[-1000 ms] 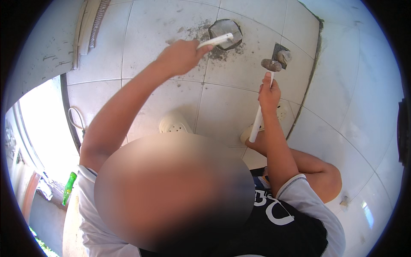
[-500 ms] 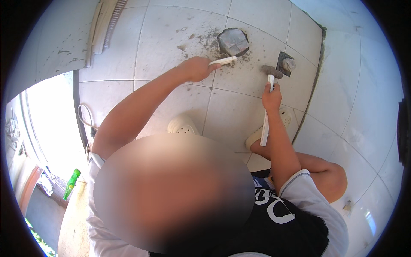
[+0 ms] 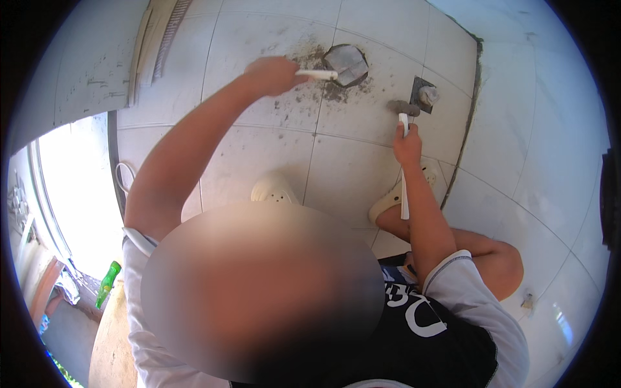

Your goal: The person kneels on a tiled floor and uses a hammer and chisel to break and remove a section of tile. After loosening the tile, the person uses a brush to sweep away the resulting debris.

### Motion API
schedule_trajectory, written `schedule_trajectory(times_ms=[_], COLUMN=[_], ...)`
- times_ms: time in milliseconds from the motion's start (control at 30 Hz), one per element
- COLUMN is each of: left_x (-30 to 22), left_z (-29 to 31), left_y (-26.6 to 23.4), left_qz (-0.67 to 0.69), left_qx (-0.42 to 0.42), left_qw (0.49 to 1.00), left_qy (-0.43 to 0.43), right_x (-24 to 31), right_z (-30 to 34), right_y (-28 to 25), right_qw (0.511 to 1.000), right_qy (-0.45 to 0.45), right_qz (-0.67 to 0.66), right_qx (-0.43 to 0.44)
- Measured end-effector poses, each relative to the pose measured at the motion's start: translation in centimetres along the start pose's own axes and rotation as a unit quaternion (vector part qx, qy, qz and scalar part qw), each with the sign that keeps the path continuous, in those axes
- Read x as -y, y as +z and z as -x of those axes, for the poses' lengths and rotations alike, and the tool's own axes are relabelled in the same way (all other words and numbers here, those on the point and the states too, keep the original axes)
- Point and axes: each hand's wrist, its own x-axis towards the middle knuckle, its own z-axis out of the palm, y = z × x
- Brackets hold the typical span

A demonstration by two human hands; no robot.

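My left hand is closed around a short cream-coloured handle-like piece. Its free end points right, toward the round hole in the floor tile, which is filled with something pale and grey. Whatever lies at the other end is hidden by my hand. In my right hand is a hammer, gripped just below its dark, dirt-covered head. The long white handle hangs down past my wrist. Close by the head is a dark square cut-out with a crumpled pale lump in it.
Dark dirt and crumbs lie around the round hole. My cream clogs rest on the tiles nearby. A tiled wall rises at right. Wooden strips lean at far left. A green bottle lies low on the left.
My left hand has moved left and slightly farther away, drawing the cream piece from the hole's near edge to its left side. My right hand and the hammer stay nearly in place.
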Motion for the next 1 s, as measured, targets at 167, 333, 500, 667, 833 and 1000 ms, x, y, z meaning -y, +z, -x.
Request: schedule_trajectory(times_ms=[167,333,500,667,833,1000], left_x=[-2.5,-2.3,-1.0,0.6,1.7,0.4], left_z=[1.9,0.5,-1.3,-1.9,-1.8,0.4], left_y=[1.9,2.1,3.5,2.4,-1.0,-0.4], left_qz=[0.015,0.067,0.131,0.081,-0.019,-0.037], left_qx=[0.034,0.084,0.041,0.032,0.015,-0.005], left_qw=[0.996,0.994,0.985,0.992,0.999,0.997], left_qy=[0.087,0.032,0.104,0.086,0.034,0.061], right_x=[-0.1,-0.3,-0.3,-0.4,-0.6,-0.6], right_z=[0.0,-0.3,-0.4,-0.6,-0.8,-0.5], right_y=[0.6,0.8,1.0,0.6,0.0,0.6], right_qw=[1.000,1.000,1.000,0.999,0.999,1.000], right_qy=[-0.012,-0.008,-0.008,-0.010,-0.025,-0.025], right_qz=[-0.018,-0.002,0.006,0.026,0.029,0.014], right_qx=[-0.005,0.000,0.002,0.024,0.024,0.004])
